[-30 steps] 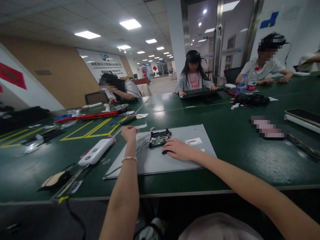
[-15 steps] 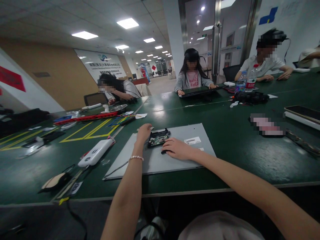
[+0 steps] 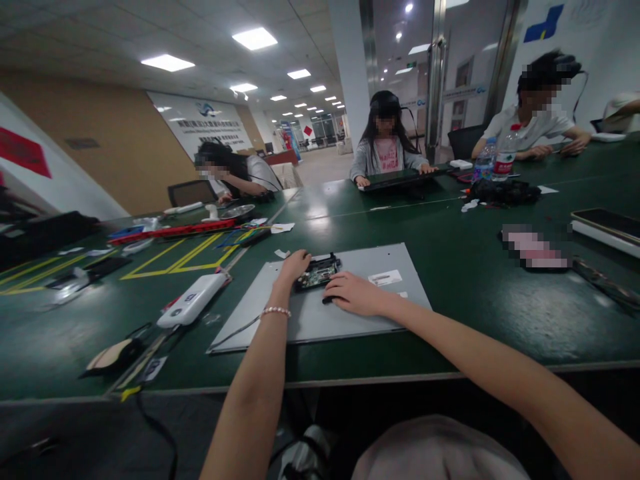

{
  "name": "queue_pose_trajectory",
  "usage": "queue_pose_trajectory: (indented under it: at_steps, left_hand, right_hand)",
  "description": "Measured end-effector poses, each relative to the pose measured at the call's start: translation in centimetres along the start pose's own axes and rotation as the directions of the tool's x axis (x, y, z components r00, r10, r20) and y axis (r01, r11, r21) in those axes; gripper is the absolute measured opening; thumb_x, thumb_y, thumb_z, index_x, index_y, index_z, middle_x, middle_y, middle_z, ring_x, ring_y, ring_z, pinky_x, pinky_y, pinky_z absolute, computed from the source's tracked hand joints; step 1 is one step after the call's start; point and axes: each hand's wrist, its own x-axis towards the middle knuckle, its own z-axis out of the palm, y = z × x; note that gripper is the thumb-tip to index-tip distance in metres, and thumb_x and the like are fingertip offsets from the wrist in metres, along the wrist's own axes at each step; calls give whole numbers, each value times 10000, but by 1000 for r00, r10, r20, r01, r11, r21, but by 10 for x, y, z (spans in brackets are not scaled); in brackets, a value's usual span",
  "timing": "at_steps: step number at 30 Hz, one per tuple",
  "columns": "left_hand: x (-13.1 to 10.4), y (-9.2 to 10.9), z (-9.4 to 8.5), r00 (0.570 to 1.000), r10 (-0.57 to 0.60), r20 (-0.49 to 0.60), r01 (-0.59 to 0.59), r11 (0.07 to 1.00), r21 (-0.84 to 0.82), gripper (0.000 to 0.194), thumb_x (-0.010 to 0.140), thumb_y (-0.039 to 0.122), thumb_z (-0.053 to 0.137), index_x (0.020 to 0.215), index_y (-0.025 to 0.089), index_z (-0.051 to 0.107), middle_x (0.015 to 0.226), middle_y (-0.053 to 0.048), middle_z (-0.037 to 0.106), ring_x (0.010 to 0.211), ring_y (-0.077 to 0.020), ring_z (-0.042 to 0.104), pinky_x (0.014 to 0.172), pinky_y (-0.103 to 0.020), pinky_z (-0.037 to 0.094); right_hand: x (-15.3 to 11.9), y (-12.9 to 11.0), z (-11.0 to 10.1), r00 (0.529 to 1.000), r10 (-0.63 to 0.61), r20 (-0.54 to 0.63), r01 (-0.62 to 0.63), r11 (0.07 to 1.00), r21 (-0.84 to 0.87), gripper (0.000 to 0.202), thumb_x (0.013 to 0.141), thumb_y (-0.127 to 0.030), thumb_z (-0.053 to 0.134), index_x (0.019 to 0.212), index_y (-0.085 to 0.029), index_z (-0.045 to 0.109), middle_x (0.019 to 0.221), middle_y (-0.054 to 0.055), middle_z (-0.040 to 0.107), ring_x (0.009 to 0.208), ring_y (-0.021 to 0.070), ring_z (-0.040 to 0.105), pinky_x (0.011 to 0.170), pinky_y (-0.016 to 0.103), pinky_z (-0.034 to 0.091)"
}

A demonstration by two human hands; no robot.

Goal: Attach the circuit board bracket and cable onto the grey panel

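A green circuit board in a black frame (image 3: 320, 273) lies on a flat grey metal panel (image 3: 320, 320) in front of me. My left hand (image 3: 296, 267) is at the board's left edge with fingers bent round it; the fingertips are partly hidden. My right hand (image 3: 356, 295) lies low over the panel, just right of and nearer than the board. Its fingers are curled over a small black piece (image 3: 328, 300), whose kind does not show. White labels (image 3: 385, 277) are stuck on the panel's right part.
Left of the panel lie a white power strip-like device (image 3: 193, 301) and a dark-and-beige mouse-shaped object (image 3: 113, 357). Bottles (image 3: 505, 160) and a pink phone-like item (image 3: 535, 248) are at right. Several people sit across the green table (image 3: 450, 280).
My left hand has shifted slightly right, closer onto the board's left edge. A white paper scrap beside it shows more clearly. My right hand has hardly moved.
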Motion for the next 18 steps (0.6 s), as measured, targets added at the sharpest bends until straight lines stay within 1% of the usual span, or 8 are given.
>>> queue_pose_trajectory:
  at_steps: [3, 5, 8, 11, 13, 15, 18]
  left_hand:
    - [1, -1, 2, 997, 11, -76, -13, 1000, -24, 414, 943, 297, 402, 1235, 76, 594, 1299, -160, 597, 1218, -239, 532, 1042, -310, 364]
    - [1, -3, 3, 995, -18, -101, 12, 998, -56, 448, 937, 299, 422, 1290, 59, 558, 1359, -166, 554, 1271, -236, 493, 1076, -304, 330]
    - [0, -4, 4, 995, -47, -91, 37, 993, -113, 468, 929, 303, 443, 1316, 58, 544, 1375, -160, 544, 1268, -232, 500, 1067, -292, 344]
    - [-3, -3, 1, 997, -7, -72, -3, 990, -138, 428, 921, 285, 451, 1278, 89, 583, 1318, -131, 598, 1200, -226, 554, 1028, -286, 385]
    - [-4, -1, -1, 998, 23, -53, -30, 991, -133, 393, 920, 276, 447, 1225, 101, 623, 1269, -120, 632, 1166, -223, 575, 1011, -281, 400]
    - [-6, 1, -3, 999, 28, -37, -33, 992, -118, 375, 920, 263, 435, 1186, 105, 647, 1246, -118, 647, 1159, -225, 580, 1007, -279, 404]
    - [-8, 4, -4, 998, 24, -54, -29, 995, -100, 383, 912, 235, 425, 1203, 109, 638, 1257, -116, 641, 1166, -226, 576, 1018, -294, 401]
  right_hand:
    - [0, -1, -1, 1000, 5, -3, -5, 1000, 4, 283, 962, -200, 469, 1158, -159, 669, 1197, 94, 658, 1206, 226, 498, 1086, 405, 357]
    - [0, -2, -1, 1000, 7, 3, -8, 1000, 7, 284, 960, -196, 471, 1158, -156, 670, 1197, 97, 660, 1213, 230, 494, 1085, 411, 358]
    - [0, -3, -3, 1000, 11, 11, -11, 1000, 12, 286, 957, -196, 478, 1161, -140, 671, 1198, 113, 658, 1223, 233, 487, 1085, 409, 356]
    - [0, -3, -4, 1000, 16, 21, -16, 1000, 17, 289, 959, -192, 472, 1168, -157, 669, 1209, 102, 655, 1226, 228, 490, 1088, 412, 352]
    - [0, -3, -4, 1000, 20, 24, -21, 1000, 19, 293, 959, -189, 468, 1175, -173, 666, 1218, 91, 652, 1233, 227, 487, 1086, 420, 352]
    - [0, -3, -2, 999, 24, 25, -24, 999, 24, 291, 954, -183, 474, 1174, -177, 666, 1221, 94, 652, 1239, 231, 483, 1083, 432, 352]
    - [1, -2, -1, 999, 23, 26, -24, 999, 35, 285, 945, -175, 490, 1169, -178, 666, 1219, 99, 654, 1223, 226, 496, 1087, 436, 345]
